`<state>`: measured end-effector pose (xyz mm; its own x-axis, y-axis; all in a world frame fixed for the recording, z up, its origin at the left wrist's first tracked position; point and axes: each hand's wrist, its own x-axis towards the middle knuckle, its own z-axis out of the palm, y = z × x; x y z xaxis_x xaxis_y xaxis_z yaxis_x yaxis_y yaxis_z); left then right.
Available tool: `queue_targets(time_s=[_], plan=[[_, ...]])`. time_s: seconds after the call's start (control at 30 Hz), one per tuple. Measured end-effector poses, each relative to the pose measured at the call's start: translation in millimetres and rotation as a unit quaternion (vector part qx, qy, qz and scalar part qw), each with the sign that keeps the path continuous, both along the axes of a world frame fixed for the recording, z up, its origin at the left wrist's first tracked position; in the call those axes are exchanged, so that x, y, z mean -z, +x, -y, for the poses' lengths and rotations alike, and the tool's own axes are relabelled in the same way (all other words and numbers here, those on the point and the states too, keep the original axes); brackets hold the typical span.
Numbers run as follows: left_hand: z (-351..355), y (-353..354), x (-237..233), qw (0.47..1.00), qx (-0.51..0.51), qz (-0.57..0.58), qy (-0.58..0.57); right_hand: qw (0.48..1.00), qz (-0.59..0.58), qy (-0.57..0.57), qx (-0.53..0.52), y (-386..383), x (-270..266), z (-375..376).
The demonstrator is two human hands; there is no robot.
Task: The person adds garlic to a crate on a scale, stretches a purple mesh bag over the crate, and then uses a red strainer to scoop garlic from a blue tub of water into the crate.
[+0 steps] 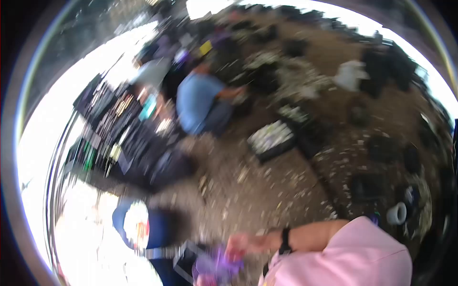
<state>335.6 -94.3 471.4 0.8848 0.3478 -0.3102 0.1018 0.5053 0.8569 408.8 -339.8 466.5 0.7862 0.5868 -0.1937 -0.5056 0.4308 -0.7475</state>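
Motion blur smears the whole view. My right hand (238,246) is low in the middle, below a pink sleeve and a black wristband (285,240). It is against the upper edge of a purple, partly see-through thing (218,265) that looks like thin plastic. At the bottom edge only a small part of my left hand (206,280) shows, close to the same purple thing. The fingers of both hands are too smeared to tell their grip. Just left of the purple thing is a dark box shape with a pale edge (187,260).
A black crate (272,140) full of pale produce stands on the littered dirt floor (238,190). Beyond it, a person in a blue shirt (198,102) crouches. Dark stacked crates (119,121) line the left. A white bucket-like container (396,213) lies at the right.
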Motion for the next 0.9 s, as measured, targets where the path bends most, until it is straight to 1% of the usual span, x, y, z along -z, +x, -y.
queue_targets(time_s=[0.03,0.07,0.1,0.13,0.17,0.2,0.23,0.27,0.3,0.33,0.37,0.4,0.43,0.47,0.5,0.53,0.57,0.6,0.63,0.7,0.73,0.77,0.8,0.83,0.9], plan=[[-6,0,10,0.99,-0.061,0.075,-0.099,0.995,-0.088,0.043,-0.019,7,-13,9],[-30,-7,31,0.968,0.012,0.155,-0.2,0.978,-0.095,0.187,-0.021,19,-5,8],[-42,-16,42,0.955,-0.096,0.088,-0.267,0.975,-0.098,0.2,0.009,29,-15,5],[-48,-19,47,0.962,-0.148,0.096,-0.208,0.973,-0.102,0.206,0.011,42,-23,1],[-61,-30,52,0.94,-0.193,0.087,-0.267,0.977,-0.119,0.176,0.026,53,-25,-2],[-79,-43,46,0.917,-0.238,0.035,-0.319,0.965,-0.149,0.207,0.055,70,-13,-11],[-95,-57,49,0.911,-0.27,0.029,-0.311,0.969,-0.164,0.179,0.053,87,-12,-16],[-115,-79,56,0.904,-0.308,-0.016,-0.296,0.972,-0.174,0.148,0.053,105,-11,-17],[-132,-104,63,0.91,-0.33,-0.08,-0.238,0.987,-0.12,0.064,0.09,127,6,-17],[-144,-127,62,0.886,-0.395,-0.118,-0.215,0.99,-0.057,-0.019,0.127,145,27,-17],[-152,-145,50,0.859,-0.439,-0.103,-0.241,0.977,-0.139,-0.009,0.159,167,40,-12],[-159,-159,36,0.836,-0.492,-0.102,-0.223,0.979,-0.155,-0.023,0.13,183,56,-7],[-172,-189,36,0.841,-0.506,-0.078,-0.173,0.985,-0.14,-0.055,0.083,191,65,-3],[-175,-206,23,0.837,-0.528,-0.058,-0.131,0.991,-0.098,-0.089,-0.01,197,58,0],[-179,-218,12,0.817,-0.569,-0.048,-0.079,0.986,-0.055,-0.12,-0.104,200,47,-2],[-171,-218,-3,0.803,-0.59,-0.07,-0.032,0.947,0.109,-0.214,-0.214,197,45,-8],[-165,-215,-17,0.788,-0.608,-0.093,0.016,0.864,0.272,-0.289,-0.311,193,44,-13],[-155,-212,-24,0.809,-0.567,-0.132,0.081,0.741,0.425,-0.346,-0.387,188,45,-15],[-140,-204,-28,0.825,-0.519,-0.171,0.143,0.642,0.458,-0.38,-0.483,184,50,-21],[-106,-186,-26,0.851,-0.394,-0.252,0.241,0.534,0.524,-0.415,-0.518,183,79,-32],[-90,-186,-10,0.829,-0.334,-0.293,0.338,0.68,0.451,-0.395,-0.422,195,93,-46],[-73,-190,7,0.794,-0.269,-0.337,0.428,0.803,0.356,-0.359,-0.316,209,108,-65],[-52,-193,15,0.806,-0.273,-0.37,0.373,0.898,0.236,-0.314,-0.2,218,118,-81],[-31,-196,18,0.816,-0.272,-0.4,0.318,0.94,0.053,-0.281,-0.186,235,102,-97],[10,-190,18,0.834,-0.273,-0.422,0.228,0.952,-0.009,-0.275,-0.138,243,93,-131]])
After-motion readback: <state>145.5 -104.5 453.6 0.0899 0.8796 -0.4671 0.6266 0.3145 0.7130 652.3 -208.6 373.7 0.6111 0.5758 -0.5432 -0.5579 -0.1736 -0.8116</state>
